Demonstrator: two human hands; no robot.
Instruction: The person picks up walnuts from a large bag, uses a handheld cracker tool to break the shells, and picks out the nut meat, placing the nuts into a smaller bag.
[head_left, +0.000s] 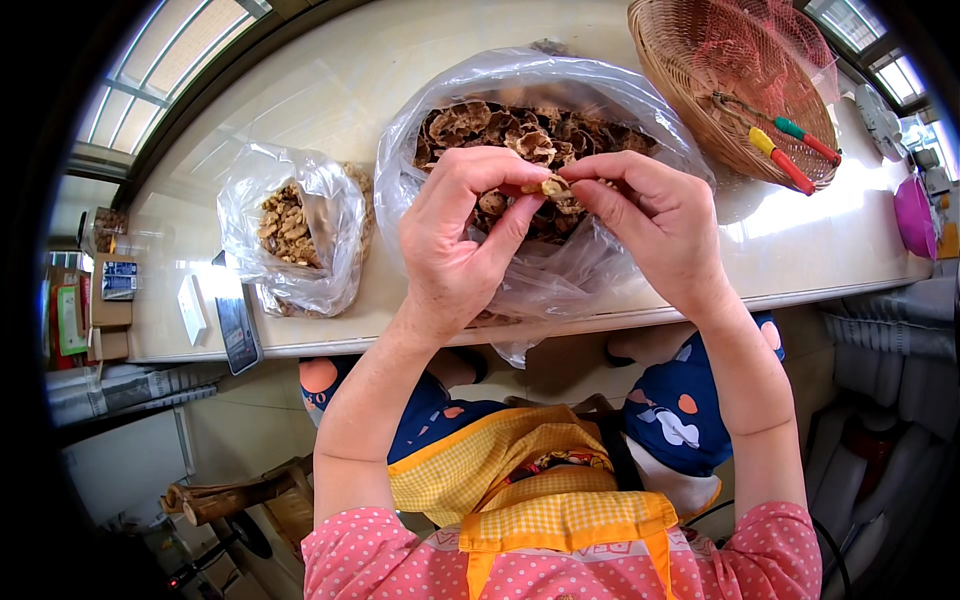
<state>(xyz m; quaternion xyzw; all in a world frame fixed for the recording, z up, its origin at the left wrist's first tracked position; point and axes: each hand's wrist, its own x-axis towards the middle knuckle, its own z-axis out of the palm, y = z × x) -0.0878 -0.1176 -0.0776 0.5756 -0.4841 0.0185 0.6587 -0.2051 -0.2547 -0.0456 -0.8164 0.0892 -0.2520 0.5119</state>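
Observation:
Between my two hands is a small piece of walnut kernel (556, 187). The thumb and forefinger of my left hand (465, 232) pinch one side of it. My right hand (660, 225) pinches the other side, and its fingertips partly cover the piece. Both hands are held over a large clear plastic bag (420, 105), whose wide mouth shows many broken brown walnut shells (534, 142). To the left, a smaller clear plastic bag (337, 217) contains shelled walnut kernels (286, 229).
At the back right, a wicker basket (667, 82) holds red netting (772, 60) and a plier-like tool with coloured handles (784, 154). A smartphone (237, 322) and a white box (192, 309) lie by the table's (315, 97) front left edge. A purple bowl (913, 217) stands far right.

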